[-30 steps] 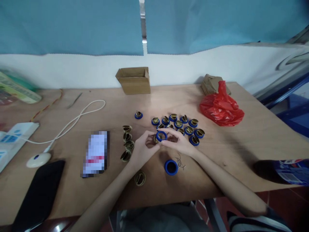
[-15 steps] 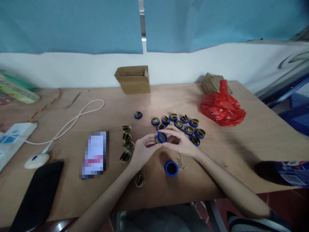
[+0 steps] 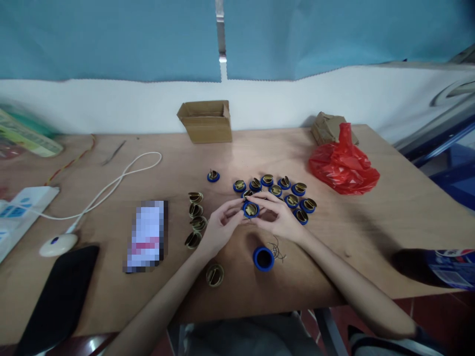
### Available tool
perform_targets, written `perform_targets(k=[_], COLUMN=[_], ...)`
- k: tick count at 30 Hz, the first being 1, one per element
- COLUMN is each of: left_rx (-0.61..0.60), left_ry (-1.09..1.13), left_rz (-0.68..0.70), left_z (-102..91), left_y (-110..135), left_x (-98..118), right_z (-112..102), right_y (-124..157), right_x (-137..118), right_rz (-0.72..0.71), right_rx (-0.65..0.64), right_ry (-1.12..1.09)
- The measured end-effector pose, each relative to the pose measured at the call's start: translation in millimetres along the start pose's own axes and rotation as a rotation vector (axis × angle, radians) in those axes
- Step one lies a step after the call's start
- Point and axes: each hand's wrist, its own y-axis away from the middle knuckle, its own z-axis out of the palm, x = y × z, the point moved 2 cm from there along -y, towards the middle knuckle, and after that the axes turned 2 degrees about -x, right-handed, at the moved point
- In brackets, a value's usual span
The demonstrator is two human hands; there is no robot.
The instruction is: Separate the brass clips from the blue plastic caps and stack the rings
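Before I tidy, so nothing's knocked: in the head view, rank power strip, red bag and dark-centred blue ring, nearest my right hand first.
1. Blue ring: nearside of right hand.
2. Red bag: back right.
3. Power strip: far left.

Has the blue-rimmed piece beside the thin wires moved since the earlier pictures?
No. Judged against the lone metal piece to its left, the blue-rimmed piece shows no visible shift.
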Motion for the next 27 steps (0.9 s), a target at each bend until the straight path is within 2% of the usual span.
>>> perform_targets(k=[4, 11, 20, 27], left_rx=[-0.007, 0.001, 0.088, 0.001], left_ry=[-0.045, -0.135, -0.111, -0.056], left_rz=[0.011, 0.011, 0.006, -0.042], left_z=[-1.2, -2.7, -3.6, -1.5], left_y=[-2, -3, -2, -1], left_x=[-4, -5, -7, -5], right_z=[3, 3, 1, -2], right_y=[0, 2, 0, -1], right_x=[0, 6, -2, -6], right_rz=[0.047, 0.053, 0.078, 0.117], right_rx=[-0.027, -0.097, -0.135, -0.115], right_ry=[-0.081, -0.042, -0.098, -0.148])
